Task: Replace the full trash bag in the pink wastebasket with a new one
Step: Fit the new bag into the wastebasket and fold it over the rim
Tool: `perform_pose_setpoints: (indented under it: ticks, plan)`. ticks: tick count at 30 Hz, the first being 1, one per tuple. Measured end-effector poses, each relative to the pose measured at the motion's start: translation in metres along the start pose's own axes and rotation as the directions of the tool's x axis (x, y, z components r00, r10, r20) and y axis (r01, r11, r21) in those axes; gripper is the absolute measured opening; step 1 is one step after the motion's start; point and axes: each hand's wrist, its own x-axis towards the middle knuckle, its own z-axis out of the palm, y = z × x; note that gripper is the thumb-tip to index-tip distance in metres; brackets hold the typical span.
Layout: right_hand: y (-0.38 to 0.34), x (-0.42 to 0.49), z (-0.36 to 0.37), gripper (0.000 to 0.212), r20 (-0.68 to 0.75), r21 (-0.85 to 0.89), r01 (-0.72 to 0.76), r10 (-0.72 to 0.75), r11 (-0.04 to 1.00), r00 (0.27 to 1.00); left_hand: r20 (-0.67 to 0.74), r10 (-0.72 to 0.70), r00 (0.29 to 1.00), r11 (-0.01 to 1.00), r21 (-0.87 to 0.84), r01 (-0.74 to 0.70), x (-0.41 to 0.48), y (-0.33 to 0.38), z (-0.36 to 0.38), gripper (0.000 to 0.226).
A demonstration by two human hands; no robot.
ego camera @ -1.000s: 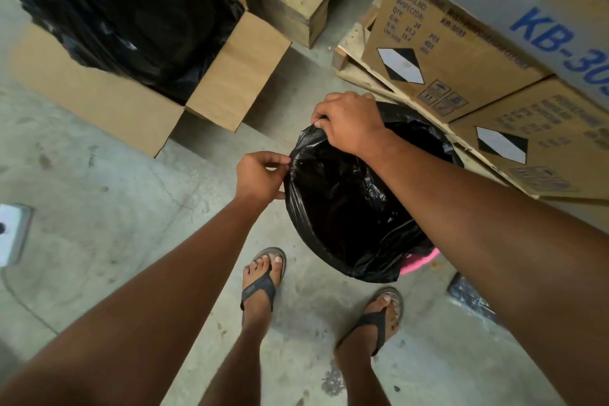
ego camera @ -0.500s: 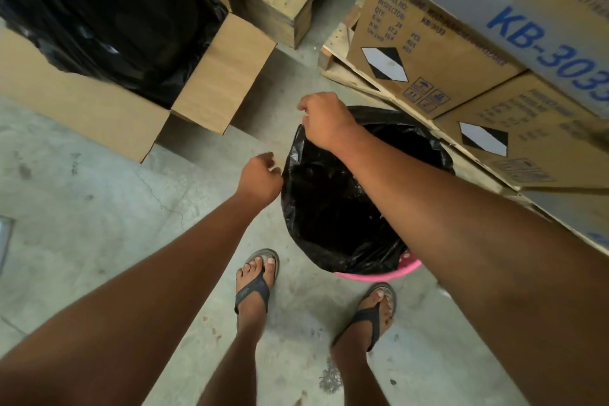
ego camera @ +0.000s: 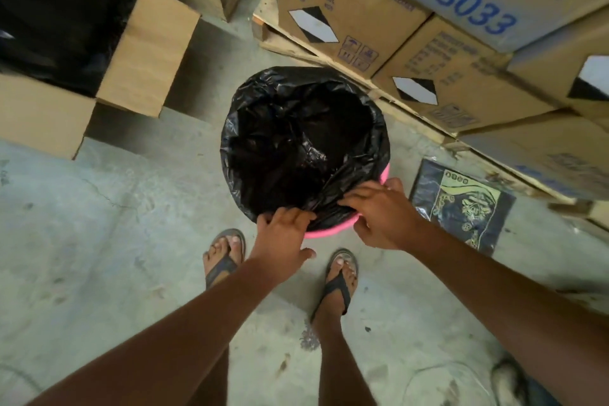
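A black trash bag [ego camera: 296, 142] lines the pink wastebasket [ego camera: 329, 233], whose rim shows only as a pink strip at the near edge. The bag's mouth is open and folded over the far and side rim. My left hand [ego camera: 283, 237] rests on the near rim with its fingers on the bag's edge. My right hand [ego camera: 379, 214] pinches the bag's plastic at the near right of the rim. The basket's body is hidden under the bag.
Stacked cardboard boxes [ego camera: 428, 26] on a wooden pallet stand right behind the basket. An open box [ego camera: 141, 53] holding a full black bag [ego camera: 56, 16] sits at the left. A dark printed packet [ego camera: 458, 204] lies on the concrete floor at the right. My sandalled feet [ego camera: 339, 277] are near the basket.
Both hands have moved from the far and left rim to the near rim of the basket. The view has shifted so the basket sits higher in frame.
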Motion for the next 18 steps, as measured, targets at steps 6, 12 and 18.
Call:
perform_pose_setpoints:
  ticks: [6, 12, 18]
  plan:
    - [0.018, -0.011, 0.022, 0.039, -0.074, -0.105, 0.140, -0.149, 0.985, 0.986, -0.158, -0.020, 0.987, 0.997, 0.076, 0.032, -0.002, 0.009, 0.011, 0.046]
    - [0.019, -0.016, 0.060, 0.022, -0.496, -0.146, 0.123, -0.180, 0.982, 0.849, -0.400, 0.111, 0.910, 0.993, 0.083, -0.084, -0.013, 0.007, 0.030, 0.041]
    - [-0.004, -0.040, 0.069, 0.022, -0.404, -0.032, 0.024, -0.035, 0.999, 0.914, -0.418, 0.074, 0.905, 0.986, 0.164, -0.005, -0.023, -0.003, 0.047, 0.047]
